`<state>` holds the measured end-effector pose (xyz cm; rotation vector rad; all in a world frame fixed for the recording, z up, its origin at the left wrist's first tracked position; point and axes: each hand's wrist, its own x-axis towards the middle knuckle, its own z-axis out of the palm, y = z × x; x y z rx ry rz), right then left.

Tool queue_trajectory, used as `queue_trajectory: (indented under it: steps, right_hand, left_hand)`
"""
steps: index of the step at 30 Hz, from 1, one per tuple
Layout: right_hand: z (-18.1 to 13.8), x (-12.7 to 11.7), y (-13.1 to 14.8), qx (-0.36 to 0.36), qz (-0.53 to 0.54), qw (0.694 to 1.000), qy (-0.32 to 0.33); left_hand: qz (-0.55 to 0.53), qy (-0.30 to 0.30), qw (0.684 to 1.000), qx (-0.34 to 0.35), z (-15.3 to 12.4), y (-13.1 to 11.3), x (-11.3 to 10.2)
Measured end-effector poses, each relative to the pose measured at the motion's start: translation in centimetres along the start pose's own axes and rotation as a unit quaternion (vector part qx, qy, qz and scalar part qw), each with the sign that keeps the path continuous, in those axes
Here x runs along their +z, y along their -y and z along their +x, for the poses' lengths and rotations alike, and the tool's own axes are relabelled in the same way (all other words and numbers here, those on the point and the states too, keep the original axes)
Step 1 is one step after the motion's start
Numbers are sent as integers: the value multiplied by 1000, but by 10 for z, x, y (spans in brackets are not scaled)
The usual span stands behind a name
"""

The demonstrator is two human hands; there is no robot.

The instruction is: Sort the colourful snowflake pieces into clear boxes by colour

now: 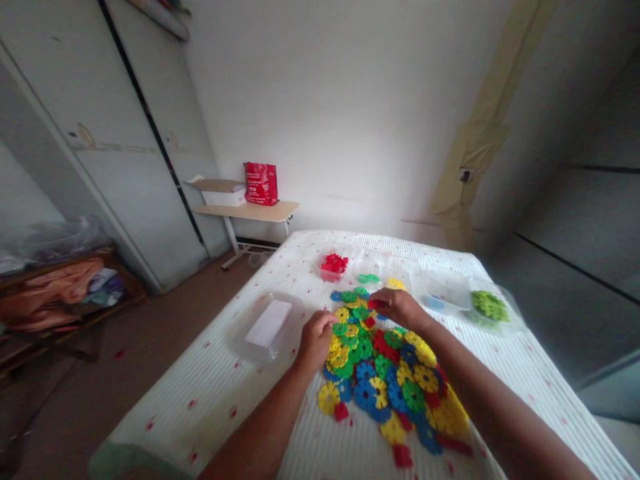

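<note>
A loose heap of plastic snowflake discs in blue, green, yellow and red lies on the bed, with several red blocks mixed in. My right hand is over the heap's far side, its fingers closed on a red piece; much of that piece is hidden. At the heap's left edge is my left hand, fingers curled together beside a yellow disc. Whatever may be between those fingers does not show.
A clear box of red pieces stands beyond the heap. Right of it are a clear container with something blue and a tray of light-green discs. A clear lid holding a white slip lies left. A small table stands behind.
</note>
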<state>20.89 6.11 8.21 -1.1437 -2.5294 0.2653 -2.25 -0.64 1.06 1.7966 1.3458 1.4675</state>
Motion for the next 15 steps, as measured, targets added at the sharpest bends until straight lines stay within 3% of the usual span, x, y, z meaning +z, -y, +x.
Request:
queue_trajectory:
  steps: [4,9,12,15]
  right_hand:
    - [50,-20,12,-8,-62,997,-44]
    - [122,-19,24,6,-139,990,-26]
    - [137,-14,21,0,-139,990,-9]
    - [130,-15,13,4,-141,990,-18]
  left_hand:
    - [2,-6,1000,-6,1,-1,-1]
    - [12,-9,1000,-23,0,-1,-2]
    - [11,-8,999,-30,0,0,-1]
    - [7,-3,1000,-30,-2,3,-1]
